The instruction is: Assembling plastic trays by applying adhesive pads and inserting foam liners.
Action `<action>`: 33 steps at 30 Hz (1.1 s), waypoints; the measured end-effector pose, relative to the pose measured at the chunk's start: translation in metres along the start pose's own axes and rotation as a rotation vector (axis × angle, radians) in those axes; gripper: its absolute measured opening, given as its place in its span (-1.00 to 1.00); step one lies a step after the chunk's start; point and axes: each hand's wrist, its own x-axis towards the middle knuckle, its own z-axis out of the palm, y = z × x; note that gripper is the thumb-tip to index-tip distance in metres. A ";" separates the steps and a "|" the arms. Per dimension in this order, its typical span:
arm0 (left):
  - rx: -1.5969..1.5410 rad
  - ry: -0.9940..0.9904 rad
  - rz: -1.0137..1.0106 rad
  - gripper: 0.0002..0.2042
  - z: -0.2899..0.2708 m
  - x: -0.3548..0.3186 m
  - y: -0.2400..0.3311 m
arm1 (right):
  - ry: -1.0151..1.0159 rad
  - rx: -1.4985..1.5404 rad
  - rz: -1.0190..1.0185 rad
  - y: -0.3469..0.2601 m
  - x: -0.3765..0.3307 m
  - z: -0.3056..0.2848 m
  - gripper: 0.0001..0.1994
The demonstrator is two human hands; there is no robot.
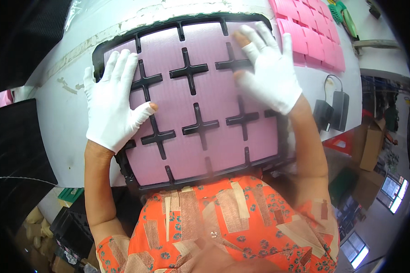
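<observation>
A black plastic tray (97,60) with raised cross-shaped ridges lies on the white table in front of me. Pale pink foam sheeting (168,109) fills it, and the black crosses show through. My left hand (114,100), in a white glove with a bare thumb tip, rests flat along the tray's left side, fingers pointing away from me. My right hand (271,68), gloved likewise with some bare fingertips, spreads over the far right part of the foam and the rim. Neither hand grips anything. Part of the tray's right side is hidden beneath my right hand and forearm.
Brighter pink slitted foam sheets (307,34) lie at the far right of the white table (59,136), near a green-handled item (346,20). Two black power adapters (339,109) sit right of my forearm. Black ribbed material (13,141) stands at the left.
</observation>
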 end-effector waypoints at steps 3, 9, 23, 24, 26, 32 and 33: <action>-0.018 0.000 -0.025 -0.08 0.004 0.000 -0.002 | 0.042 -0.022 0.049 0.011 -0.001 0.011 -0.15; 0.089 0.039 -0.132 -0.12 0.009 -0.002 -0.001 | 0.137 -0.096 0.193 0.009 -0.003 0.017 -0.15; -0.132 0.095 -0.018 -0.29 0.010 -0.001 -0.011 | 0.096 -0.053 0.064 -0.001 -0.005 0.016 -0.27; -0.091 0.130 -0.017 -0.31 0.011 0.004 -0.012 | 0.092 -0.078 0.092 0.005 -0.004 0.018 -0.25; -0.011 0.165 -0.017 -0.34 0.010 0.007 -0.016 | 0.127 -0.160 0.150 0.025 0.002 0.033 -0.28; -0.053 0.185 0.009 -0.30 -0.015 -0.006 -0.024 | 0.096 -0.082 -0.004 0.023 -0.002 0.016 -0.48; -0.234 0.176 0.044 -0.38 -0.024 -0.007 -0.025 | 0.090 -0.042 -0.034 0.024 -0.007 0.010 -0.57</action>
